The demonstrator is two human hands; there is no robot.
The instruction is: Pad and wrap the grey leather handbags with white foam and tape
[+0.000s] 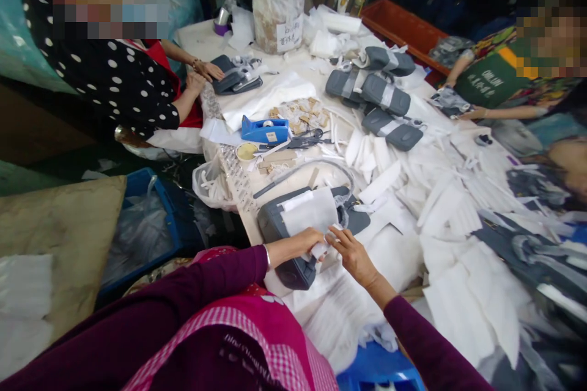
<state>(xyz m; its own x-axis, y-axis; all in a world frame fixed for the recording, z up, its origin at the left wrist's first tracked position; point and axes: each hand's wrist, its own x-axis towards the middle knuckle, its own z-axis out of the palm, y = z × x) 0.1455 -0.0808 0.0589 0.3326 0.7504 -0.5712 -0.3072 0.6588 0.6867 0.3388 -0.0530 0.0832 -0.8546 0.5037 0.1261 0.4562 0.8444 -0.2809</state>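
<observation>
A dark grey handbag [271,219] lies on the table in front of me, a white sheet [312,212] spread over its top. My left hand [300,245] is closed over the near side of the bag, gripping a small white wrapping piece [320,248]. Close beside it, my right hand [355,258] pinches the same white piece between thumb and fingertips. What lies inside this wrapping is hidden. A grey strap [293,172] curves behind the bag, partly in clear film.
Beyond the bag stands a blue tape dispenser [265,131]. White foam sheets [454,256] pile up at right, near several wrapped grey bags [385,94]. Co-workers handle bags across the table [197,33]. Blue crates stand at left [172,220] and below [378,369].
</observation>
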